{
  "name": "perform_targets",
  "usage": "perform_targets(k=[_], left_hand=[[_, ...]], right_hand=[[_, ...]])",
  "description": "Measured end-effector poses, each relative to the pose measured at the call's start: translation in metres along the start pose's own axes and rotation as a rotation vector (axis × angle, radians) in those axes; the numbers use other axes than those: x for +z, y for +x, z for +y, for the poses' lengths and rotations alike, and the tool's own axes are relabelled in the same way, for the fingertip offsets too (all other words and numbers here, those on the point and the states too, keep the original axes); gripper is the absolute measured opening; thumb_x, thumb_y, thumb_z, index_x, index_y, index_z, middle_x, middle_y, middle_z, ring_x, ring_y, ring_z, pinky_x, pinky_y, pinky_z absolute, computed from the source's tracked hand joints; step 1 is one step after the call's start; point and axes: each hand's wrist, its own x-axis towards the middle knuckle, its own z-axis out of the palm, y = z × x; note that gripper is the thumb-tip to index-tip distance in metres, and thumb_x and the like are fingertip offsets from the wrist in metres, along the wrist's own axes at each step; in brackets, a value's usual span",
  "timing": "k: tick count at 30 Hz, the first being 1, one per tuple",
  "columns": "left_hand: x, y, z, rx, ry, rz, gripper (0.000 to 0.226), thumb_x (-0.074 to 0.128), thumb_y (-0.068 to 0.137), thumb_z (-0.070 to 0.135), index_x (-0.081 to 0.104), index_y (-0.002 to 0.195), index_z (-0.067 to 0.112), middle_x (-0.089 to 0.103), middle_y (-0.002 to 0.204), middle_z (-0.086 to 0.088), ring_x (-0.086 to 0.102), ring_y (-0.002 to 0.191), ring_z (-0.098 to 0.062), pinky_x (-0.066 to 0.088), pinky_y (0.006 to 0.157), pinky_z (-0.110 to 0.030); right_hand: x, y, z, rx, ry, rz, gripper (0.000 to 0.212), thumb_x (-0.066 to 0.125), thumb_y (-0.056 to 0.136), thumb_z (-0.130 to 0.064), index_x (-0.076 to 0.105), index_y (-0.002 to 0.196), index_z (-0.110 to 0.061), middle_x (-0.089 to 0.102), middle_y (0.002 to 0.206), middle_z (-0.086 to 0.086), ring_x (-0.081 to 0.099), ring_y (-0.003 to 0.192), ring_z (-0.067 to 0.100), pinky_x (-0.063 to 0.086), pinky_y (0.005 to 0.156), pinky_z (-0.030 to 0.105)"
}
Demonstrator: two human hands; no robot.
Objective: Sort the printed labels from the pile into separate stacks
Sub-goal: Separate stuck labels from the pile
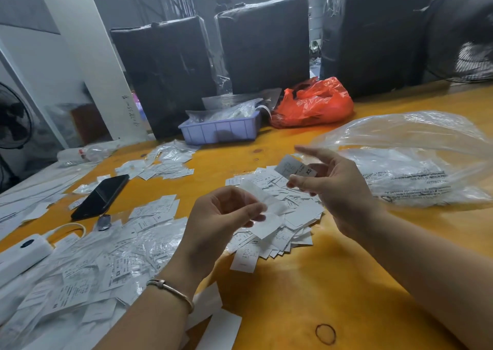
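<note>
A pile of small white printed labels lies in the middle of the yellow table. Above its left side my left hand pinches a white label between thumb and fingers. My right hand is raised over the pile's right side and pinches a label marked XS; its index finger sticks out. More labels lie spread at the left, with smaller groups behind and farther back.
A black phone and a white power bank lie at left. A large clear plastic bag sits at right, a lilac tray and red bag at the back. A rubber band lies near the front.
</note>
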Motion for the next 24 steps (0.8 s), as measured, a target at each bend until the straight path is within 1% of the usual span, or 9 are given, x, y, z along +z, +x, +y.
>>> perform_targets(k=[2, 5, 7, 8, 11, 14, 17, 20, 24], left_hand=[[0.002, -0.001, -0.001, 0.033, 0.030, -0.011, 0.009, 0.076, 0.078, 0.002, 0.071, 0.086, 0.004, 0.075, 0.079, -0.013, 0.071, 0.067, -0.021, 0.053, 0.060, -0.020], [0.004, -0.003, -0.001, 0.067, 0.065, -0.026, 0.015, 0.070, 0.083, -0.002, 0.076, 0.091, 0.008, 0.075, 0.077, -0.010, 0.069, 0.065, -0.015, 0.053, 0.061, -0.019], [0.004, -0.003, -0.001, 0.080, 0.099, -0.034, 0.014, 0.070, 0.084, 0.000, 0.077, 0.088, 0.011, 0.074, 0.076, -0.006, 0.067, 0.067, -0.011, 0.053, 0.063, -0.019], [0.004, -0.002, -0.002, 0.086, 0.130, -0.039, 0.012, 0.072, 0.084, 0.003, 0.078, 0.087, 0.012, 0.074, 0.076, -0.003, 0.066, 0.068, -0.010, 0.053, 0.063, -0.020], [0.004, -0.002, -0.003, 0.108, 0.228, -0.053, 0.005, 0.075, 0.082, 0.014, 0.078, 0.085, 0.015, 0.074, 0.080, 0.002, 0.064, 0.073, -0.010, 0.055, 0.067, -0.025], [0.004, -0.002, -0.003, 0.118, 0.265, -0.058, 0.004, 0.077, 0.080, 0.014, 0.078, 0.084, 0.016, 0.074, 0.081, 0.002, 0.067, 0.078, -0.015, 0.057, 0.071, -0.027], [0.004, -0.002, -0.003, 0.120, 0.259, -0.059, 0.006, 0.079, 0.077, 0.013, 0.077, 0.083, 0.012, 0.074, 0.082, -0.003, 0.068, 0.082, -0.025, 0.058, 0.075, -0.037], [0.003, -0.003, -0.002, 0.128, 0.243, -0.061, 0.010, 0.080, 0.075, 0.014, 0.077, 0.084, 0.010, 0.074, 0.082, -0.005, 0.067, 0.083, -0.029, 0.058, 0.076, -0.043], [0.004, -0.004, -0.001, 0.143, 0.234, -0.054, 0.014, 0.080, 0.072, 0.018, 0.076, 0.083, 0.009, 0.074, 0.081, -0.005, 0.067, 0.081, -0.028, 0.059, 0.075, -0.043]], right_hand=[[-0.002, 0.001, -0.002, -0.005, 0.011, 0.027, 0.056, 0.071, 0.078, 0.007, 0.057, 0.122, -0.025, 0.073, 0.080, 0.013, 0.064, 0.059, 0.005, 0.045, 0.054, 0.013], [-0.002, 0.002, -0.007, -0.033, -0.038, 0.018, 0.024, 0.067, 0.081, -0.003, 0.067, 0.101, -0.017, 0.075, 0.076, 0.005, 0.065, 0.065, 0.008, 0.045, 0.059, 0.021], [0.000, 0.001, -0.009, -0.078, -0.047, 0.004, 0.008, 0.069, 0.081, -0.008, 0.071, 0.082, -0.016, 0.075, 0.075, 0.002, 0.065, 0.069, 0.009, 0.045, 0.061, 0.018], [0.001, 0.000, -0.010, -0.097, -0.042, -0.002, 0.005, 0.072, 0.079, -0.010, 0.071, 0.078, -0.014, 0.075, 0.077, 0.004, 0.066, 0.072, 0.013, 0.048, 0.064, 0.020], [0.002, -0.003, -0.015, -0.149, -0.037, -0.023, 0.006, 0.078, 0.074, -0.016, 0.073, 0.075, -0.013, 0.073, 0.081, 0.012, 0.067, 0.080, 0.029, 0.051, 0.075, 0.039], [0.002, -0.005, -0.019, -0.208, 0.047, -0.095, 0.011, 0.074, 0.074, -0.002, 0.069, 0.075, -0.011, 0.074, 0.077, 0.003, 0.069, 0.074, 0.016, 0.056, 0.070, 0.026], [0.004, -0.008, -0.020, -0.237, 0.025, -0.169, 0.018, 0.070, 0.074, 0.011, 0.064, 0.076, -0.006, 0.069, 0.069, -0.001, 0.065, 0.069, 0.013, 0.054, 0.065, 0.023], [0.005, -0.012, -0.021, -0.295, -0.080, -0.200, 0.020, 0.073, 0.071, 0.011, 0.064, 0.076, -0.006, 0.066, 0.068, 0.001, 0.062, 0.068, 0.014, 0.052, 0.066, 0.028], [0.005, -0.014, -0.025, -0.351, -0.149, -0.194, 0.020, 0.076, 0.070, 0.008, 0.065, 0.077, -0.006, 0.068, 0.071, 0.003, 0.065, 0.070, 0.010, 0.053, 0.064, 0.023]])
